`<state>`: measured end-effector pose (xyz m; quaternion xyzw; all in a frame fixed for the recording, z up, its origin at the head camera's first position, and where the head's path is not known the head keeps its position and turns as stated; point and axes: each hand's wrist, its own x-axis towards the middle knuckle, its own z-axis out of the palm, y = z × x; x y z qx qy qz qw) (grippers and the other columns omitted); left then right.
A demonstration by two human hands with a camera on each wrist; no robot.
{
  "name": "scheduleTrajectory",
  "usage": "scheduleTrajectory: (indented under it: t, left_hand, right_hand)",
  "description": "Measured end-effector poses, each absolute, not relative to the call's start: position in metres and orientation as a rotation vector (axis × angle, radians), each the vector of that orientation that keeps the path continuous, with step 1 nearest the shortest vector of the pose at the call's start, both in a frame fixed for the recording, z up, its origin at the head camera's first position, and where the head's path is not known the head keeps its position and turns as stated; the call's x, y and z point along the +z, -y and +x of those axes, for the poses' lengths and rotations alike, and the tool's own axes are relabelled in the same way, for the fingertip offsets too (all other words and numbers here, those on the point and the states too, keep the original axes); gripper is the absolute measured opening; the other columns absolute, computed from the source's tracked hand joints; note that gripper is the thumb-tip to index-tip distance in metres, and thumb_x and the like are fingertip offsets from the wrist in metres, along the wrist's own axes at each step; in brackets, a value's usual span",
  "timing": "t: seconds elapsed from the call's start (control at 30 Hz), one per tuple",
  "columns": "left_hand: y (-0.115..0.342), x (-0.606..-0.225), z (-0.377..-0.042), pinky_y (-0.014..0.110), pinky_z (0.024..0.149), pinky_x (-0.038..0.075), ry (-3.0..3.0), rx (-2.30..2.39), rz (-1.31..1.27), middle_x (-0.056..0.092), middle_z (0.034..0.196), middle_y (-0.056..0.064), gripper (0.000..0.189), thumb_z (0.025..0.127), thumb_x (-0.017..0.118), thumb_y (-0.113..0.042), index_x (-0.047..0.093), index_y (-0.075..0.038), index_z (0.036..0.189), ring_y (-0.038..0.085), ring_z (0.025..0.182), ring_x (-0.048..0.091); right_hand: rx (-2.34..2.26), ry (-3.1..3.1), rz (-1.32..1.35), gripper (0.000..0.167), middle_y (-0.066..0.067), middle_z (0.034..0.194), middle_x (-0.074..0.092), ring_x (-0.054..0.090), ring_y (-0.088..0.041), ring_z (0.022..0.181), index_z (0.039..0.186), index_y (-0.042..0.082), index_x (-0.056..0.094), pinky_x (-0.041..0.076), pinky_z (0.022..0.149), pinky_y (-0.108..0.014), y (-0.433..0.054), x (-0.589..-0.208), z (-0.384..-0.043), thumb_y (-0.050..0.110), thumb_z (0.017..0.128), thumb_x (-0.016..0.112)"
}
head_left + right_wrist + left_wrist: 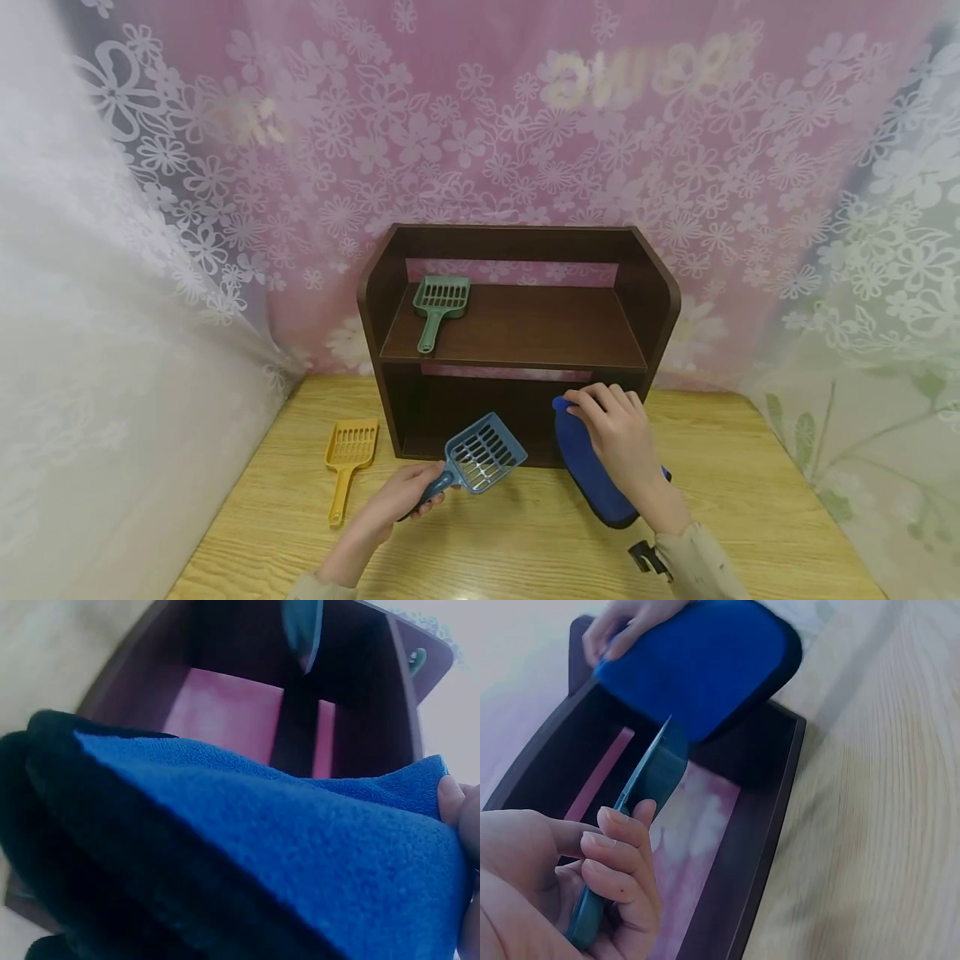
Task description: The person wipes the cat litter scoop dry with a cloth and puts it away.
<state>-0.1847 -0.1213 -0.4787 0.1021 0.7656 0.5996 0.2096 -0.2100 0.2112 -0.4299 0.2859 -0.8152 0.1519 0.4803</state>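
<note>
My left hand (408, 492) grips the handle of a blue slotted litter scoop (483, 457), its head pointing up and right in front of the shelf's lower level. In the left wrist view the scoop (660, 769) is seen edge-on, fingers curled round its handle. With thumb and fingers my right hand (618, 433) pinches one end of a blue fuzzy cloth piece with black edging (588, 471), which hangs down at the shelf's lower right. Up close in the right wrist view, the cloth piece (322, 847) looks folded, with thick dark plush along its side; its exact kind is unclear.
A dark brown two-level shelf (517, 329) stands on the wooden table (525, 558). On its upper level lies a green litter scoop (435, 317), at the left. A yellow litter scoop (343, 467) lies left of the shelf. Flowered curtains (480, 125) surround the table.
</note>
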Motion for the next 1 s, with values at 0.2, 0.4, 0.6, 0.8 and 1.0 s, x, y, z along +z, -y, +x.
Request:
scheduleTrajectory:
  t: [0.2,0.4,0.6,0.8,1.0]
  left_hand:
    - [0.097,-0.474,-0.187,0.019,0.051,0.033,-2.123,1.667,0.329,0.054,0.069,-0.003,0.045,0.109,0.044,-0.034,0.071,0.001,0.112,0.005,0.055,0.04]
    - [0.078,-0.471,-0.189,0.02,0.051,0.031,-2.104,1.675,0.398,0.053,0.069,-0.003,0.043,0.11,0.042,-0.032,0.072,-0.001,0.109,0.005,0.054,0.039]
    - [0.071,-0.467,-0.189,0.019,0.051,0.031,-2.105,1.721,0.411,0.052,0.07,-0.003,0.043,0.11,0.042,-0.033,0.071,-0.002,0.109,0.006,0.055,0.039]
    - [0.068,-0.462,-0.19,0.018,0.05,0.031,-2.125,1.789,0.371,0.052,0.069,-0.002,0.038,0.11,0.044,-0.029,0.069,-0.001,0.103,0.006,0.054,0.04]
    - [0.07,-0.462,-0.191,0.019,0.05,0.032,-2.124,1.829,0.32,0.052,0.069,-0.002,0.037,0.109,0.045,-0.03,0.066,0.0,0.104,0.007,0.054,0.041]
  right_hand:
    - [0.361,1.975,0.71,0.032,-0.007,0.094,0.066,0.057,-0.025,0.08,0.108,0.01,0.073,0.041,0.065,-0.037,-0.189,-0.41,-0.217,0.031,0.108,0.049]
    - [0.541,2.058,0.811,0.022,0.0,0.095,0.068,0.058,-0.017,0.079,0.108,0.012,0.072,0.048,0.069,-0.032,-0.168,-0.416,-0.213,0.029,0.103,0.06]
    - [0.551,2.102,0.916,0.017,0.006,0.092,0.072,0.058,-0.013,0.076,0.102,0.017,0.073,0.049,0.071,-0.031,-0.154,-0.431,-0.21,0.026,0.088,0.078]
    - [0.325,2.103,0.985,0.032,0.004,0.096,0.074,0.065,-0.016,0.083,0.103,0.017,0.074,0.052,0.081,-0.04,-0.15,-0.443,-0.21,0.027,0.076,0.088]
    - [0.201,2.107,0.954,0.037,0.0,0.101,0.071,0.067,-0.02,0.087,0.107,0.016,0.073,0.052,0.084,-0.043,-0.158,-0.445,-0.211,0.025,0.076,0.09]
